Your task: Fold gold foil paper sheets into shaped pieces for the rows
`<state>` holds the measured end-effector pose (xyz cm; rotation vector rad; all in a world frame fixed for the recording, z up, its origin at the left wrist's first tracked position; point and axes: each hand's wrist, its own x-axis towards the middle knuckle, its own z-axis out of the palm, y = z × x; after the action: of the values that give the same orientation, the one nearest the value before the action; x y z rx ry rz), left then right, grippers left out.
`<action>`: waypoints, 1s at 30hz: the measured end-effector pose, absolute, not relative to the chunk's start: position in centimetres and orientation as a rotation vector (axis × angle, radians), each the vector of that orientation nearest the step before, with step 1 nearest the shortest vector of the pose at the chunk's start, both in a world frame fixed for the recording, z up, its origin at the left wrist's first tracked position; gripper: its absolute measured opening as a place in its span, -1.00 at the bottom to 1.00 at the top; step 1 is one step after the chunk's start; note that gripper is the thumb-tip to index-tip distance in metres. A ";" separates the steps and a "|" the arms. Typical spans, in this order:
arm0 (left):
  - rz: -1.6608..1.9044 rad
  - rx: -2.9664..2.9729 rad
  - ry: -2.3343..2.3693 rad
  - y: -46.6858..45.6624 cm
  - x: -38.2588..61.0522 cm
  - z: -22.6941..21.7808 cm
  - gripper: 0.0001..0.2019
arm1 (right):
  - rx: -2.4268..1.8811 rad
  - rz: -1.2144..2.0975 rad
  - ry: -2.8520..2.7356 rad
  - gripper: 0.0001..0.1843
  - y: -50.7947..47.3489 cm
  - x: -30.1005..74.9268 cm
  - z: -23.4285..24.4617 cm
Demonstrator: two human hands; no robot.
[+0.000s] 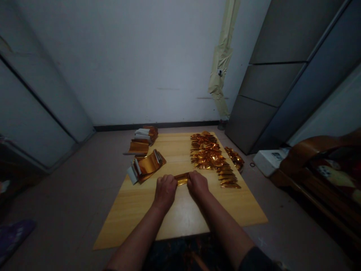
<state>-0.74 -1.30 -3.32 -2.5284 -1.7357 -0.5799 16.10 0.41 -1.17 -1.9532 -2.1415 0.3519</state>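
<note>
Between my two hands, over the middle of the wooden board (135, 218), is a folded sheet of gold foil paper (182, 179). My left hand (165, 191) grips its left end with curled fingers. Closed on the right end is my right hand (197, 183); the fingertips of both are partly hidden. Left of my left hand lies a stack of curved gold foil sheets (149, 164) with pale undersides. Another stack of foil sheets (139, 146) rests behind it at the board's far left. To the right, folded gold foil pieces (205, 150) are piled in overlapping rows.
More folded foil pieces (235, 158) sit beyond the board's right edge. A grey refrigerator (265, 82) stands at the back right, near a white box (266, 162) and a carved wooden seat (310, 177). A white wall (141, 64) rises behind the board. A purple shoe (17, 235) shows at lower left.
</note>
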 end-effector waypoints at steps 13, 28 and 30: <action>-0.541 -2.711 -1.617 -3.2 -2.6 -3.8 -0.69 | -2.167 0.462 -2.044 -0.50 0.7 14.0 0.8; -0.572 -2.682 -1.626 -3.4 -2.8 -3.2 -0.69 | -2.075 0.607 -1.958 -0.76 1.5 16.0 -0.3; -0.579 -2.688 -1.621 -3.2 -3.0 -3.2 -0.67 | -2.060 0.606 -1.924 -0.81 1.5 16.4 -0.6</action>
<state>-2.98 -3.23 -3.23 -2.6881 -1.6215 -0.5788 16.38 1.52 -0.58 -2.0601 -1.9238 0.6057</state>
